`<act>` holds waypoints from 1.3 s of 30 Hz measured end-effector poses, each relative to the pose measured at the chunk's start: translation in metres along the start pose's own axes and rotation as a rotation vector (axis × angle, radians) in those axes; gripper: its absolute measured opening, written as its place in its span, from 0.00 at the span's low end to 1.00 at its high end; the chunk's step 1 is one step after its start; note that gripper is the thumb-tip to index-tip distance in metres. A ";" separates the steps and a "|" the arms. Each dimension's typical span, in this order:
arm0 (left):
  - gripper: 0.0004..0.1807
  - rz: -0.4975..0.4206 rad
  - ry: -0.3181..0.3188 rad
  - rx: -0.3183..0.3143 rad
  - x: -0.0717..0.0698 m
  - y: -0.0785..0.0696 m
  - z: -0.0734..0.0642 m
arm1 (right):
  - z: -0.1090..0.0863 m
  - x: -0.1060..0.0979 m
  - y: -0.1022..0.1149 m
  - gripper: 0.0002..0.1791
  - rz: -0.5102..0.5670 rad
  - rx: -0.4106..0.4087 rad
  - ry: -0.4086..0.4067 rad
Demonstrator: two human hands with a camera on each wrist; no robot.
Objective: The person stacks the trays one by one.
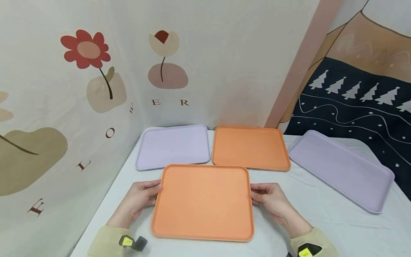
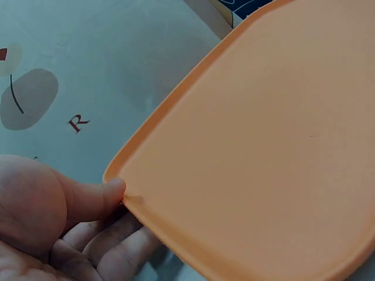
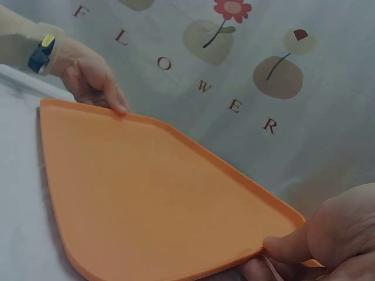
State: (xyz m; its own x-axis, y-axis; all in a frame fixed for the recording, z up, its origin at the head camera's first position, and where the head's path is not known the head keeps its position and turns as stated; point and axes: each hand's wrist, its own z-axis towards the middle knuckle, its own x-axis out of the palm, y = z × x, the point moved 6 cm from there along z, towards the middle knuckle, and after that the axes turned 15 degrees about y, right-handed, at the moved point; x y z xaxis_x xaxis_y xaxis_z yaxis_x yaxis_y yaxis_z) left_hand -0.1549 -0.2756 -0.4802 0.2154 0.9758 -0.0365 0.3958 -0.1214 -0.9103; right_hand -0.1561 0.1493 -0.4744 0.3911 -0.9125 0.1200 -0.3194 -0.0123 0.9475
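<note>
Between both hands is an orange tray [image 1: 203,203], rectangular with rounded corners and a low raised rim. My left hand [image 1: 137,200] grips its left edge, and in the left wrist view the thumb [image 2: 111,196] lies on the rim with the fingers curled below. On the opposite edge, my right hand [image 1: 271,200] pinches the rim; the right wrist view shows its thumb [image 3: 287,244] on top and fingers partly hidden under the tray. The tray's far edge overlaps the view of the trays behind it.
Behind stand a lilac tray [image 1: 174,147] at left and a second orange tray [image 1: 250,148] beside it. Another lilac tray [image 1: 341,171] lies angled at right. All are on a white cloth-covered table [image 1: 321,210]. A flower-printed curtain [image 1: 224,64] borders the back and left.
</note>
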 end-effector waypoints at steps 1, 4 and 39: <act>0.25 -0.003 0.005 0.001 0.001 0.000 0.000 | 0.000 -0.001 -0.001 0.19 0.016 0.003 -0.007; 0.25 -0.011 0.018 0.002 0.002 0.000 0.001 | -0.002 -0.002 -0.002 0.19 0.056 0.013 -0.020; 0.24 -0.018 0.116 0.097 0.045 -0.042 0.003 | -0.044 -0.048 0.026 0.24 0.027 -0.048 -0.051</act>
State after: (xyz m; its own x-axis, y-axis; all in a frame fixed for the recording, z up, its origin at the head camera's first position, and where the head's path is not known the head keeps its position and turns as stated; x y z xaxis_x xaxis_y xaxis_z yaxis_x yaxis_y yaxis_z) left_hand -0.1643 -0.2258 -0.4451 0.3130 0.9495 0.0233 0.3138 -0.0802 -0.9461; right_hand -0.1451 0.2113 -0.4421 0.3383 -0.9317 0.1322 -0.2868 0.0317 0.9575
